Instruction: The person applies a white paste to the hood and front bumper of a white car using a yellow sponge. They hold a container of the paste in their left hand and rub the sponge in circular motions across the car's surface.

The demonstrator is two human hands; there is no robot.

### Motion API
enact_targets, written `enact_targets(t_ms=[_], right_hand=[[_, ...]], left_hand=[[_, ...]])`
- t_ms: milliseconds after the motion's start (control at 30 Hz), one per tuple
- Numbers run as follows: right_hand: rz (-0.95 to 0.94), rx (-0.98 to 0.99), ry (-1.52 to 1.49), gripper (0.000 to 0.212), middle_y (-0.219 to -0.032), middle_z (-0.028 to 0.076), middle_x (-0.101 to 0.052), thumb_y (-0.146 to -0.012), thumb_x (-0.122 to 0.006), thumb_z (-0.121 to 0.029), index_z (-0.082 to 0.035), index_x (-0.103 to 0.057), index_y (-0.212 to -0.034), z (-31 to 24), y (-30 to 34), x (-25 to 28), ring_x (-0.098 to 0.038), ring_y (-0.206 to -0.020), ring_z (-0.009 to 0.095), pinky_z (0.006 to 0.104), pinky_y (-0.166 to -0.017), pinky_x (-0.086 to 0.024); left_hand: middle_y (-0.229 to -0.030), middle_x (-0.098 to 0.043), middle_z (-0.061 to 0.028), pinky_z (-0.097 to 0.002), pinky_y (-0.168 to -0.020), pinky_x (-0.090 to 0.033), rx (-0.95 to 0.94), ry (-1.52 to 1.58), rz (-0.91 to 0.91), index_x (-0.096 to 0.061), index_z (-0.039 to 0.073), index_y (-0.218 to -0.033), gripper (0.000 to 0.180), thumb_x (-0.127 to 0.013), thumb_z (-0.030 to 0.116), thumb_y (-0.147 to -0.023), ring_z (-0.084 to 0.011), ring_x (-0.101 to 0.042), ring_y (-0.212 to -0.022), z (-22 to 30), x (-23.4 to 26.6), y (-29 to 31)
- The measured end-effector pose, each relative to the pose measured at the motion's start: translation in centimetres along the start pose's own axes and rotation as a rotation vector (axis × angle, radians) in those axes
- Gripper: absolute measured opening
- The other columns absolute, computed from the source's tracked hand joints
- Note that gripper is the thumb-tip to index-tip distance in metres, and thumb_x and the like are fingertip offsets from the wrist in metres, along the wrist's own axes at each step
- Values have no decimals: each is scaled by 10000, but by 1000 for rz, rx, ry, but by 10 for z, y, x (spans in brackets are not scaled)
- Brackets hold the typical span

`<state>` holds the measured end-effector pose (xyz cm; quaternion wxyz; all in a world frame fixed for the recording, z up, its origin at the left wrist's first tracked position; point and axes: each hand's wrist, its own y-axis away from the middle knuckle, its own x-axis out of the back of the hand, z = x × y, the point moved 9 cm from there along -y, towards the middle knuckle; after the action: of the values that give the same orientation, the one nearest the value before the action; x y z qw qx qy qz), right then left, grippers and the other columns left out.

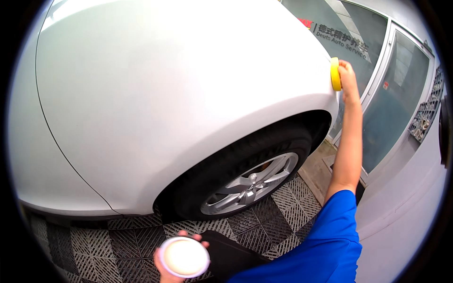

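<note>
Low at the bottom, my left hand (166, 274) holds a round white tub (163, 258) from beneath, fingertips showing past its far rim. A smooth, pale cream-coloured paste (185, 256) fills the tub. My right arm is stretched out to the far right, where my right hand (348, 79) grips a round yellow foam applicator pad (335, 74). The pad stands on edge against the end of the white car fender (155, 89), above the wheel arch; the hand itself seems clear of the paint.
Below the fender is a black tyre with a silver alloy wheel (251, 187). Black and grey slotted tiles (130, 252) cover the floor. Beyond my right arm are a glass door (398, 94), a pale wall (406, 203) and a dark rack (427, 106).
</note>
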<state>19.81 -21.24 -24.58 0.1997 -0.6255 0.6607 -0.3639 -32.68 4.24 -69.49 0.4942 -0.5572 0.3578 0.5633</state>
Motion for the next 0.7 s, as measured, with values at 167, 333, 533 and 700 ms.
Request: enact_targets(t_ms=[167,333,533,700], right_hand=[[-455,186,231,275,-982,58,-591,-859,-515,-183,-78,-571,-1107,-173,22,-118,-555,-910,140,264,-827,-434],[-619,90,224,359,-934,21,-507,-841,-528,-138,-88,-499,-1196,-188,15,-120,-485,-862,116,250,-818,-397],[-627,33,116,238,-857,-7,-405,-877,-558,-53,-77,-436,-1080,-162,18,-115,-408,-769,82,225,-734,-381],[-722,29,96,200,-849,52,-441,-892,-626,-112,-57,-435,-912,-171,19,-122,-435,-759,161,305,-708,-410]], left_hand=[[-1560,-379,-286,-665,-1142,-327,219,-180,194,-366,77,-1550,868,-502,617,-885,-501,-386,-1421,-51,33,9],[-1532,-404,-303,-628,-1156,-310,277,-2,85,-415,47,-1516,868,-510,603,-857,-544,-392,-1392,-67,6,-3],[-1436,-505,-269,-683,-1008,-434,-13,138,173,-474,84,-1465,827,-484,662,-874,-537,-458,-1323,-53,34,12],[-1464,-496,-247,-784,-896,-428,-296,369,555,-490,90,-1452,795,-375,667,-917,-552,-459,-1316,-77,-3,78]])
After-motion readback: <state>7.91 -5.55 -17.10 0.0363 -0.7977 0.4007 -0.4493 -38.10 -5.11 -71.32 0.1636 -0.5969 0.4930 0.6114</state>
